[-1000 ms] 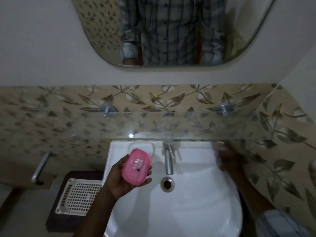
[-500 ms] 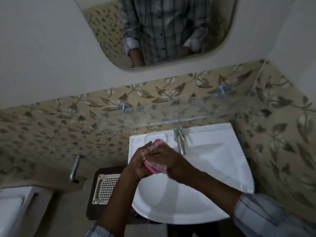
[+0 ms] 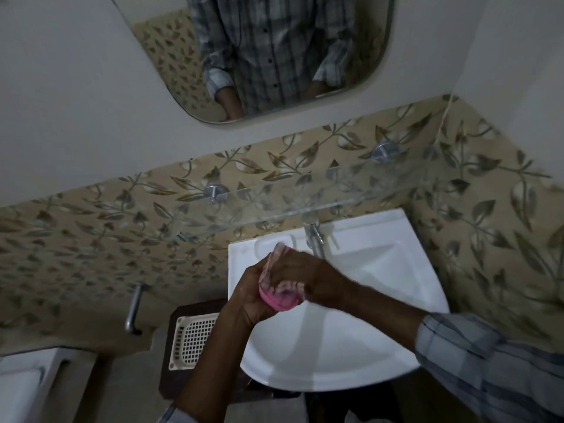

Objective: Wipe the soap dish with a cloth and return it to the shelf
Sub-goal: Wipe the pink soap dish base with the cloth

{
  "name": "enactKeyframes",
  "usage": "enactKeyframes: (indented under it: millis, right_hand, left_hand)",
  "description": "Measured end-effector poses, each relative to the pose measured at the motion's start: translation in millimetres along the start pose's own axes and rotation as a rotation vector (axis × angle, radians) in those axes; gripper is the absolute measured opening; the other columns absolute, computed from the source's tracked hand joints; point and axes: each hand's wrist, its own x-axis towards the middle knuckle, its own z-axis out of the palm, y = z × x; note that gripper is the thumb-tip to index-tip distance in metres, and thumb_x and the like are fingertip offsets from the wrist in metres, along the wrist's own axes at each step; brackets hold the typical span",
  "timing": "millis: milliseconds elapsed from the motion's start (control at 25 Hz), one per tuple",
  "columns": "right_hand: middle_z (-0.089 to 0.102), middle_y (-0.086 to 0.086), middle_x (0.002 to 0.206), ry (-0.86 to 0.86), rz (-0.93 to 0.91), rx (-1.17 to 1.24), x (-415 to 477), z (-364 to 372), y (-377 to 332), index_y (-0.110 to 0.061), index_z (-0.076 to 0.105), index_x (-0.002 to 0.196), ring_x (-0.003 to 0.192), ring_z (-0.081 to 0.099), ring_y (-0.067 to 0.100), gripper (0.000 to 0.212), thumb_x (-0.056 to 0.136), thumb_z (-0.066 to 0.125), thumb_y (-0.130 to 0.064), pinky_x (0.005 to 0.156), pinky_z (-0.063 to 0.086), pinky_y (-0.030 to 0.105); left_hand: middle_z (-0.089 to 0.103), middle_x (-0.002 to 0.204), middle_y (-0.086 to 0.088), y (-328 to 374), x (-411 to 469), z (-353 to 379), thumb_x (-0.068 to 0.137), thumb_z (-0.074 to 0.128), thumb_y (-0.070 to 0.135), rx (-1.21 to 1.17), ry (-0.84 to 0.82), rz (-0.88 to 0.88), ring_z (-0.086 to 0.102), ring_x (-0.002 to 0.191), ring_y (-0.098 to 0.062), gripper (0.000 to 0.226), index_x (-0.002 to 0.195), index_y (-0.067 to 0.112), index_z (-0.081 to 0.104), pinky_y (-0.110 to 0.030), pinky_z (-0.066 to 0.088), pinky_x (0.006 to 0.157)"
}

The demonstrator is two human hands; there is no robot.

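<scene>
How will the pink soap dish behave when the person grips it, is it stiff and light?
The pink soap dish probably stays stiff: its rim keeps its curve between the left hand and the right hand. It looks light, thin plastic. The cloth around it likely helps against slipping.

Person: both forearms bare. Left hand (image 3: 247,293) and right hand (image 3: 300,274) bare, no rings, watch or gloves visible. Right sleeve (image 3: 488,361), near right: plaid shirt cloth, pale grey-blue with darker crossing stripes, rolled or pushed back above the wrist. Left sleeve (image 3: 171,418): only a pale cuff edge shows at the near frame border.
</scene>
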Motion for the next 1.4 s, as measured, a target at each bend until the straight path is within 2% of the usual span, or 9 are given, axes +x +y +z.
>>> enactKeyframes:
  millis: [200,320,400,520,680,880,1080,1200,1400]
  right_hand:
    - [0.071,0.028,0.106,0.057,-0.019,0.051,8.7,-3.9,-9.4,0.012,0.071,0.101,0.104,0.066,0.037,0.021,0.090,0.054,0.009,0.103,0.043,0.049]
    - [0.069,0.018,0.108,0.076,0.237,-0.042,10.1,-3.3,-15.2,-0.002,0.072,0.112,0.104,0.061,0.030,0.031,0.084,0.063,0.009,0.096,0.048,0.044]
    - [0.067,0.012,0.107,0.024,0.261,-0.118,0.7,2.9,-23.0,-0.011,0.070,0.118,0.102,0.058,0.023,0.045,0.077,0.063,0.007,0.090,0.051,0.033]
    - [0.071,0.014,0.101,0.080,0.333,-0.120,-7.3,4.5,-25.2,-0.010,0.075,0.110,0.097,0.064,0.032,0.046,0.071,0.065,0.012,0.086,0.054,0.036]
    - [0.073,0.013,0.093,0.043,0.235,-0.147,-5.6,-0.9,-10.0,-0.009,0.076,0.098,0.088,0.065,0.033,0.053,0.052,0.069,0.016,0.081,0.053,0.040]
    - [0.074,0.008,0.095,-0.033,0.061,-0.240,-13.1,-10.6,5.5,-0.011,0.077,0.092,0.093,0.065,0.030,0.041,0.059,0.069,0.013,0.096,0.047,0.049]
    - [0.073,0.005,0.101,-0.060,-0.059,-0.300,-5.1,-11.4,15.9,-0.014,0.075,0.096,0.101,0.061,0.026,0.038,0.066,0.056,0.000,0.108,0.035,0.056]
    - [0.074,0.008,0.098,-0.007,-0.073,-0.329,-10.3,-8.7,28.3,-0.012,0.076,0.095,0.100,0.066,0.030,0.035,0.069,0.058,0.004,0.103,0.038,0.063]
    - [0.073,0.011,0.100,0.076,-0.079,-0.301,-20.4,3.7,48.9,-0.008,0.075,0.096,0.099,0.066,0.027,0.017,0.085,0.064,-0.001,0.101,0.045,0.054]
  left_hand:
    - [0.074,0.096,-0.021,4.9,2.0,6.5,0.093,0.052,0.033,-0.025,0.009,0.033,0.073,0.082,-0.035,0.042,0.107,-0.002,0.068,-0.045,0.061,0.078]
    - [0.069,0.105,-0.021,6.0,-1.1,14.6,0.097,0.048,0.041,-0.026,0.029,0.064,0.064,0.093,-0.034,0.048,0.116,0.000,0.064,-0.045,0.050,0.088]
    - [0.067,0.101,-0.023,6.4,-0.2,18.7,0.097,0.046,0.046,-0.023,0.087,0.120,0.061,0.092,-0.035,0.054,0.120,-0.001,0.059,-0.046,0.048,0.086]
    - [0.064,0.106,-0.025,9.6,1.0,18.6,0.098,0.044,0.050,-0.034,0.147,0.195,0.059,0.095,-0.037,0.060,0.129,-0.001,0.054,-0.048,0.047,0.083]
    - [0.061,0.113,-0.025,11.2,7.4,15.2,0.097,0.045,0.050,-0.029,0.155,0.185,0.058,0.099,-0.037,0.064,0.136,0.000,0.050,-0.049,0.046,0.088]
    - [0.070,0.101,-0.027,12.2,2.2,15.3,0.097,0.046,0.048,-0.014,0.093,0.086,0.069,0.086,-0.041,0.060,0.122,-0.004,0.059,-0.048,0.058,0.077]
    - [0.067,0.106,-0.027,14.4,5.7,12.8,0.098,0.044,0.045,-0.066,0.009,0.060,0.062,0.093,-0.037,0.054,0.125,0.000,0.059,-0.046,0.059,0.076]
    - [0.069,0.103,-0.027,13.0,13.5,1.9,0.098,0.046,0.044,-0.071,-0.005,0.060,0.063,0.090,-0.038,0.052,0.124,0.000,0.059,-0.047,0.061,0.071]
    - [0.068,0.102,-0.028,9.1,26.4,-11.7,0.096,0.048,0.045,-0.026,-0.055,0.055,0.065,0.086,-0.041,0.055,0.123,-0.002,0.059,-0.047,0.061,0.066]
